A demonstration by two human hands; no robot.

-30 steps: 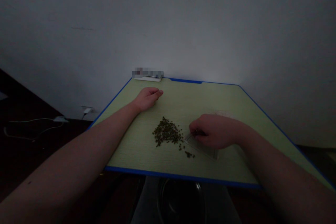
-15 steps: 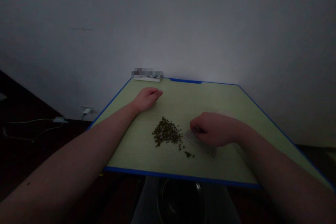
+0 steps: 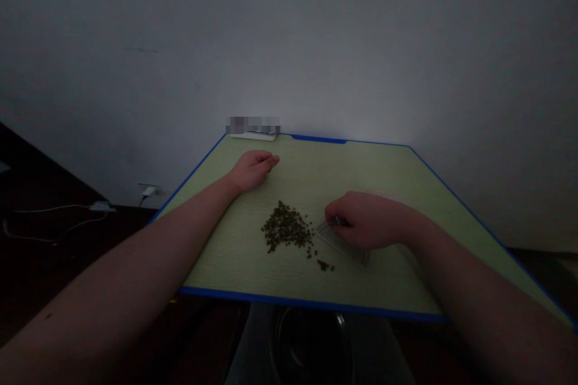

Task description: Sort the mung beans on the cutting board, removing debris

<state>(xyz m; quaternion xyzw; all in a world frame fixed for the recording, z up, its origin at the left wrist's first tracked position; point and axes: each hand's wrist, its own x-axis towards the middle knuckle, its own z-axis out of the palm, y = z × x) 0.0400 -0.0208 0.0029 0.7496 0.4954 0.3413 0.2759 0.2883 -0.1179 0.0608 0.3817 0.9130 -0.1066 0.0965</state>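
On the pale green table [image 3: 235, 271] lies a loose pile of small dark greenish-brown grains [image 3: 286, 225], with a few strays toward the front. Beyond the pile, to the left, my left hand [image 3: 254, 169] rests on the tabletop, its fingers curled in and the thumb pressed against them; nothing shows in it. To the right of the pile, my right hand [image 3: 361, 219] is closed on a clear, flat plastic piece [image 3: 345, 248] with fine line markings. This piece reaches out under the hand toward the grains. Its exact kind is hard to make out in the dim light.
A low white object [image 3: 253, 135], partly blurred out, sits at the far left corner by the wall [image 3: 289, 42]. Below the table's blue front edge, a dark round container [image 3: 311, 346] with a shiny rim stands between the legs. A plug and cables [image 3: 149, 191] are at the left wall.
My right hand has shifted very slightly to the left with the clear plastic piece. My left hand and the grains look unmoved.
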